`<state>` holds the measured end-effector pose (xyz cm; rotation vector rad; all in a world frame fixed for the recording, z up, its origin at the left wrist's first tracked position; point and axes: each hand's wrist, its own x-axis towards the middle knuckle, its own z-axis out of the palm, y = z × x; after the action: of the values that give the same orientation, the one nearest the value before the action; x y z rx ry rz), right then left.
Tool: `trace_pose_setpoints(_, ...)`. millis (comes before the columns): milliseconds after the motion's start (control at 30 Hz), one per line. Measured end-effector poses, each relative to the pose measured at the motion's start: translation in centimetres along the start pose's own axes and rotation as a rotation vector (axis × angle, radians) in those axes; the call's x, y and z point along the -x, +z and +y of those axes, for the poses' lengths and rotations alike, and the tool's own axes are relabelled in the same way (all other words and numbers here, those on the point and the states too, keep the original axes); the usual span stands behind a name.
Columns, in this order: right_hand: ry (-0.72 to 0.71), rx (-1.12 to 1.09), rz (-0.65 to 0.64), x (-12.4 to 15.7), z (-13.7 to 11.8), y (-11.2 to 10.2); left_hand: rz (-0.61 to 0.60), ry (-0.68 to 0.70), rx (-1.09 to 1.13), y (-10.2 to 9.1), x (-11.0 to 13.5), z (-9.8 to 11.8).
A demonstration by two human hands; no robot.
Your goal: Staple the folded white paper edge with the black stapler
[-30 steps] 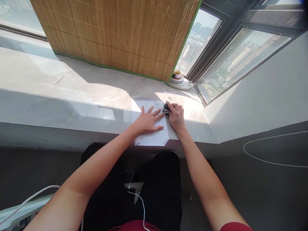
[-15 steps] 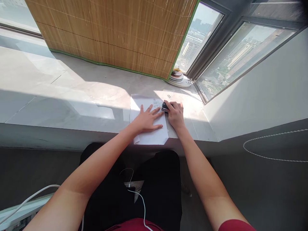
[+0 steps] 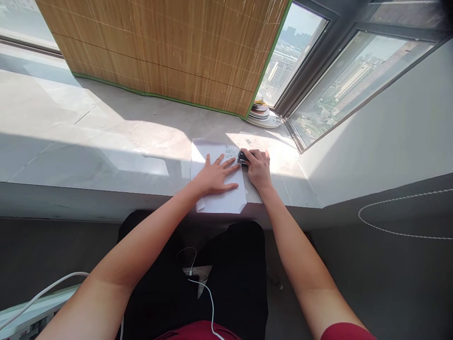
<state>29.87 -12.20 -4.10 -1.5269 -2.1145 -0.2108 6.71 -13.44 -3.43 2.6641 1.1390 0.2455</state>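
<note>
A stack of white paper sheets [image 3: 222, 200] lies on the pale stone windowsill [image 3: 106, 141], near its front edge. My left hand [image 3: 214, 177] rests flat on the sheets with fingers spread. My right hand [image 3: 259, 169] is closed round a small black stapler [image 3: 243, 157], which sits at the sheets' upper right corner. A small printed slip [image 3: 232, 152] lies on the top sheet just left of the stapler.
A bamboo blind [image 3: 170, 47] leans against the window behind the sill. A stack of plates [image 3: 262, 114] stands in the far right corner. A tiny metal piece [image 3: 248, 141] lies beyond the paper. A white cable [image 3: 208, 295] crosses my lap.
Hands, paper and stapler keep their places; the view has shifted slightly since the oldest frame.
</note>
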Motion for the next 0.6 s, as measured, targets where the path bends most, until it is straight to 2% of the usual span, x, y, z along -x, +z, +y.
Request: trace_pose_setpoints(600, 0.025, 0.103, -0.04, 0.06, -0.75, -0.15, -0.014, -0.011, -0.011, -0.07, -0.06, 0.13)
